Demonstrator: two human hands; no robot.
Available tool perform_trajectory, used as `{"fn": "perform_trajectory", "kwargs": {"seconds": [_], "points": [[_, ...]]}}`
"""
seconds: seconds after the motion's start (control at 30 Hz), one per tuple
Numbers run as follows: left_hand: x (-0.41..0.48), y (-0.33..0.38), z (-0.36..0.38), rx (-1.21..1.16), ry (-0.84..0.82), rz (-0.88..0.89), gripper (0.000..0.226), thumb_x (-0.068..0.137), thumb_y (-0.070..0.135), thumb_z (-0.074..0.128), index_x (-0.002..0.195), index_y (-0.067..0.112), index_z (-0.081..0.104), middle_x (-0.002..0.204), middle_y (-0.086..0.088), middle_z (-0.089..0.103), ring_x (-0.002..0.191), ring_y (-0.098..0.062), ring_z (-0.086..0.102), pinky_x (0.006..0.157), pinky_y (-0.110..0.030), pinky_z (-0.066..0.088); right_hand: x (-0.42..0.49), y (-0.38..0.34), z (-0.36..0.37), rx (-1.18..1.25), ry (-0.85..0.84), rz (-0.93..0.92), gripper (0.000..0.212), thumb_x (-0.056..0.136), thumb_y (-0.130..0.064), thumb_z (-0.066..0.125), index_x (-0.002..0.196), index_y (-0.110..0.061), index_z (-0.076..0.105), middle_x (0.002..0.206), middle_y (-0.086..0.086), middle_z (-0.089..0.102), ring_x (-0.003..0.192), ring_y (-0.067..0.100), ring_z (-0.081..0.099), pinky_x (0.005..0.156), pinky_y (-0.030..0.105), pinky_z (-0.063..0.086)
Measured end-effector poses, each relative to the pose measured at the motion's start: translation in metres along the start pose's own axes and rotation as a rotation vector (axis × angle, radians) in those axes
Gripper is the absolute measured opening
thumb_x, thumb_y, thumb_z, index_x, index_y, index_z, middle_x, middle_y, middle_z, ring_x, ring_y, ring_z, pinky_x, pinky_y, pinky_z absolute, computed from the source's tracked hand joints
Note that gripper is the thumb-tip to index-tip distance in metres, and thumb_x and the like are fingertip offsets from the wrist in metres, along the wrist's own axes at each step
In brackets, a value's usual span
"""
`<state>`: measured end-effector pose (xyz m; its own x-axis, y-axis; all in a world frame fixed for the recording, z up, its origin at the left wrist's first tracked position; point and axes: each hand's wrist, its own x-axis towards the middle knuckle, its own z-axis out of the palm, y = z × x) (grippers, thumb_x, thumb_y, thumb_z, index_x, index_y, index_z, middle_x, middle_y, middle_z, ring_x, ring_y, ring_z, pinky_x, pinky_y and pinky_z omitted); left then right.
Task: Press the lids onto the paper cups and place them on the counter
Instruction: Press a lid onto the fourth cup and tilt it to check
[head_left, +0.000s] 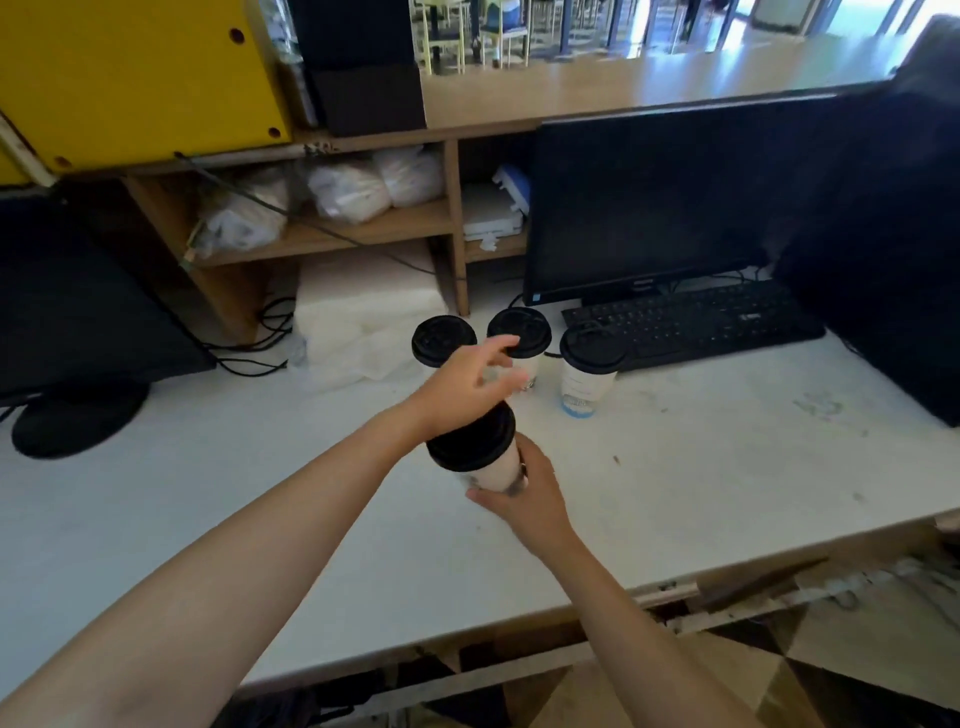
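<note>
Three lidded cups (589, 374) are standing towards the desk's (727, 467) back edge (by the keyboard (696, 322)). The right hand (530, 501) is gripping a fourth cup (496, 473), the left hand (465, 387) hovering slack-fingered over its lid (470, 439). Setting it down is probably all that's remaining.

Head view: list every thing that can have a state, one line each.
Held paper cup: black lid on, tilted, above the counter.
Right hand: grips the held paper cup.
Left hand: fingers spread, palm over the black lid.
Three standing cups: lidded, upright.
Monitor: screen dark.
</note>
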<state>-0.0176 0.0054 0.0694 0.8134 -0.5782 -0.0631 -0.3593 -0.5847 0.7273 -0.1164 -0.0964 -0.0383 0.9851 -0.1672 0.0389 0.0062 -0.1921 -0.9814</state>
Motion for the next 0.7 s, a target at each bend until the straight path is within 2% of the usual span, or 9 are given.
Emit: {"fn": "perform_trajectory", "kwargs": {"seconds": [0.07,0.13,0.27,0.33,0.4,0.5,0.57,0.6,0.7], "points": [[0.003,0.023,-0.026,-0.050,0.067,0.016,0.052,0.093,0.048,0.045,0.138,0.024,0.042,0.130,0.001,0.054,0.120,-0.014,0.049,0.097,-0.028,0.038,0.011,-0.023,-0.018,-0.097,0.096,-0.073,0.056,0.064,-0.023,0.084,0.109,-0.033,0.053,0.101,-0.016,0.054,0.097,-0.006,0.053,0.075,0.019,0.049],[0.001,0.038,-0.048,-0.108,0.089,-0.030,0.050,0.091,0.054,0.042,0.134,0.028,0.047,0.129,0.004,0.054,0.116,-0.012,0.050,0.090,-0.027,0.041,0.025,-0.044,-0.035,-0.247,0.191,-0.145,0.064,0.060,-0.034,0.082,0.117,-0.024,0.054,0.105,-0.005,0.054,0.103,0.015,0.050,0.083,0.032,0.047],[-0.006,0.050,-0.073,-0.378,-0.121,-0.187,0.078,0.067,0.073,0.054,0.135,0.041,0.035,0.131,0.001,0.047,0.113,-0.025,0.056,0.074,-0.038,0.059,0.040,-0.095,-0.062,-0.551,0.350,-0.361,0.070,0.058,-0.031,0.080,0.122,-0.015,0.055,0.108,0.003,0.053,0.099,0.018,0.039,0.080,0.029,0.039],[-0.008,0.053,-0.074,-0.480,-0.090,-0.170,0.074,0.071,0.060,0.065,0.135,0.041,0.034,0.129,-0.001,0.045,0.111,-0.027,0.056,0.071,-0.040,0.060,0.044,-0.109,-0.066,-0.681,0.405,-0.458,0.070,0.057,-0.034,0.076,0.122,-0.016,0.055,0.108,0.002,0.054,0.099,0.018,0.039,0.080,0.033,0.044],[-0.009,0.055,-0.072,-0.547,-0.026,-0.149,0.064,0.078,0.041,0.069,0.132,0.036,0.036,0.126,-0.002,0.046,0.109,-0.025,0.056,0.072,-0.040,0.060,0.046,-0.116,-0.068,-0.756,0.362,-0.480,0.075,0.058,-0.036,0.078,0.126,-0.018,0.053,0.113,0.000,0.053,0.103,0.019,0.039,0.085,0.035,0.044],[-0.012,0.047,-0.067,-0.633,0.024,-0.099,0.058,0.080,0.023,0.070,0.128,0.033,0.039,0.125,-0.006,0.050,0.106,-0.026,0.059,0.071,-0.038,0.059,0.044,-0.128,-0.079,-0.461,0.145,-0.256,0.070,0.074,-0.039,0.075,0.136,-0.028,0.043,0.126,-0.008,0.044,0.113,0.011,0.037,0.093,0.026,0.041],[-0.016,0.038,-0.063,-0.704,0.038,-0.045,0.056,0.080,0.013,0.069,0.125,0.033,0.041,0.125,-0.006,0.051,0.103,-0.024,0.060,0.068,-0.036,0.059,0.040,-0.137,-0.084,-0.109,0.136,0.008,0.041,0.090,-0.046,0.053,0.127,-0.031,0.047,0.123,-0.008,0.048,0.103,0.007,0.050,0.083,0.025,0.048],[-0.018,0.033,-0.061,-0.736,0.043,-0.005,0.057,0.080,0.008,0.069,0.124,0.033,0.041,0.123,-0.005,0.050,0.100,-0.021,0.060,0.066,-0.034,0.059,0.040,-0.140,-0.085,0.053,0.140,0.161,0.036,0.093,-0.053,0.042,0.117,-0.028,0.052,0.117,-0.002,0.056,0.096,0.010,0.057,0.079,0.030,0.052],[-0.025,0.021,-0.059,-0.678,0.038,0.141,0.065,0.077,0.003,0.070,0.120,0.041,0.040,0.121,-0.002,0.047,0.096,-0.015,0.056,0.059,-0.021,0.053,0.039,-0.141,-0.082,0.333,0.004,0.396,0.061,0.090,-0.066,0.031,0.106,-0.016,0.062,0.094,0.015,0.070,0.083,0.029,0.069,0.069,0.040,0.058]]}}
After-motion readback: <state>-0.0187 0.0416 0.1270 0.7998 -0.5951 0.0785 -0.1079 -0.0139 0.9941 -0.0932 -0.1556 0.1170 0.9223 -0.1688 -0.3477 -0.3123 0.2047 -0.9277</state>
